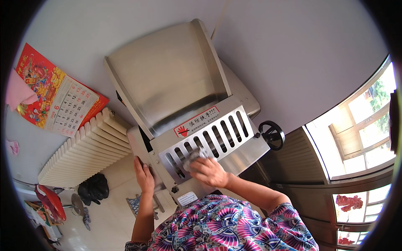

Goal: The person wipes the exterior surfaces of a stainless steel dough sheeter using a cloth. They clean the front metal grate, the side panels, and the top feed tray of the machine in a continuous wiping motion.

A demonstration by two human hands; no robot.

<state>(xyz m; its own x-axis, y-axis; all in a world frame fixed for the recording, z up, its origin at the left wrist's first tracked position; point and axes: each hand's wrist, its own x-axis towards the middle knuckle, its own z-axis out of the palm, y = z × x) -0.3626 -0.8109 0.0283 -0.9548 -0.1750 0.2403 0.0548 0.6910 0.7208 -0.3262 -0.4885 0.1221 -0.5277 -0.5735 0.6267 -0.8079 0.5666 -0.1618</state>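
A stainless steel dough-pressing machine (169, 69) with a broad sloping tray stands before me. My right hand (209, 171) grips a crumpled grey cloth (197, 157) and presses it on the lower left part of the slotted metal guard (224, 131). Above the slots runs a warning label (197, 121) with a red hand symbol. My left hand (144, 175) rests with its fingers spread a little against the machine's left side panel, holding nothing. A black handwheel (272, 135) sits at the machine's right side. A white label (187, 199) is on its near end.
To the left are a white radiator (91, 147), a red wall calendar (59, 94) and a pink cloth (20, 91). A black plastic bag (93, 189), a round-based stand (77, 204) and a folding stool (134, 205) are on the tiled floor. Windowed doors (355, 200) stand at right.
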